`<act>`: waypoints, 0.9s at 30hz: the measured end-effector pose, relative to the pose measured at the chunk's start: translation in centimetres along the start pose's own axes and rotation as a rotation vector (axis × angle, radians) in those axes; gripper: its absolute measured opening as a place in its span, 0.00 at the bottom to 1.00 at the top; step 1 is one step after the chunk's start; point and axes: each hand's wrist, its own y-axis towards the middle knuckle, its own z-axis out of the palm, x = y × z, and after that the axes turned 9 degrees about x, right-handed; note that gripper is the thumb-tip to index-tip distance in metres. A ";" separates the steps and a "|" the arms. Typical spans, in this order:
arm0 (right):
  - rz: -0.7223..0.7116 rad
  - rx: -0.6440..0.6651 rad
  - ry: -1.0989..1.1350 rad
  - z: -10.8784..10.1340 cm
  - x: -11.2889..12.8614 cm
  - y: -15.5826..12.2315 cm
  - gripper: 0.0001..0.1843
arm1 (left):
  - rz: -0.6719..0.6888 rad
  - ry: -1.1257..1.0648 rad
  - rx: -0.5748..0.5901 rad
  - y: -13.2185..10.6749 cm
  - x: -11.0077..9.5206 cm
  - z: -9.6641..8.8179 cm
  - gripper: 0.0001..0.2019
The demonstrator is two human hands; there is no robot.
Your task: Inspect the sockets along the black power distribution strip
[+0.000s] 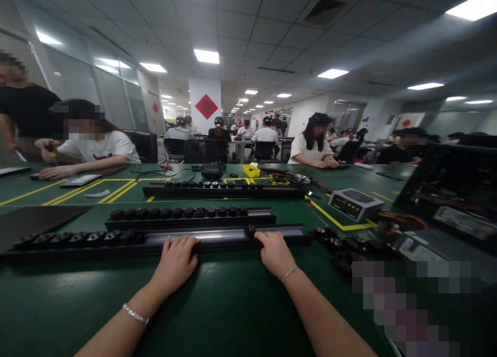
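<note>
Found nearest long rail point(217, 236) lying across green desk point(233, 305); far left end dim, hard to make out. Noted black modules point(77, 238) seated along its left stretch. Observed left hand point(176, 262) flat on rail's front edge, loose, clasping nothing. Recorded right hand point(275, 251) on rail beside single module point(250, 229), fingertips hidden; cannot tell grip. Could not read lower right corner: blurred.

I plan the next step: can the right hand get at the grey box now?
Probably yes: the right hand rests on the rail, and only flat mat lies between rail and grey box.
</note>
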 end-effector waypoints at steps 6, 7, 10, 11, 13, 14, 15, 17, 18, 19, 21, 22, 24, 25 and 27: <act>0.023 0.026 0.009 -0.6 0.1 -0.2 0.25 | 0.004 -0.006 -0.002 0.1 0.1 0.0 0.16; 0.023 0.020 0.010 -0.6 0.1 -0.2 0.25 | 0.004 -0.006 -0.005 0.1 0.1 0.0 0.16; 0.011 0.005 -0.002 -0.5 -0.1 -0.1 0.24 | 0.005 -0.009 -0.009 0.0 0.0 0.0 0.15; 0.006 0.004 -0.011 -0.4 -0.2 0.0 0.24 | 0.006 -0.010 -0.007 0.0 0.0 -0.1 0.15; -0.005 -0.001 -0.025 -0.2 -0.3 0.1 0.25 | 0.008 -0.008 -0.008 0.0 -0.1 -0.2 0.15; -0.008 0.000 -0.031 -0.2 -0.3 0.1 0.25 | 0.009 -0.008 -0.009 -0.1 -0.2 -0.2 0.16; -0.006 -0.001 -0.034 -0.2 -0.3 0.1 0.25 | 0.008 -0.010 -0.007 -0.1 -0.2 -0.2 0.16; 0.014 0.005 -0.036 -0.4 -0.3 0.1 0.24 | 0.004 -0.015 -0.001 -0.1 -0.2 -0.3 0.16; 0.029 0.009 -0.034 -0.5 -0.2 0.0 0.24 | 0.001 -0.019 0.001 -0.1 -0.2 -0.3 0.16; 0.045 0.013 -0.033 -0.7 -0.2 0.0 0.23 | -0.001 -0.022 0.002 -0.1 -0.2 -0.3 0.16; 0.069 0.019 -0.032 -0.9 -0.1 -0.1 0.23 | -0.003 -0.028 0.004 -0.1 -0.1 -0.3 0.16; 0.073 0.019 -0.031 -0.9 -0.1 -0.2 0.23 | -0.002 -0.030 0.006 -0.1 -0.1 -0.3 0.16; 0.072 0.013 -0.029 -1.0 -0.2 -0.2 0.23 | -0.001 -0.034 0.010 -0.1 -0.1 -0.3 0.16; 0.069 0.010 -0.029 -0.9 -0.2 -0.2 0.23 | 0.000 -0.034 0.011 -0.1 -0.1 -0.3 0.16; 0.065 0.006 -0.034 -0.9 -0.2 -0.2 0.23 | 0.001 -0.029 0.010 -0.1 -0.2 -0.4 0.16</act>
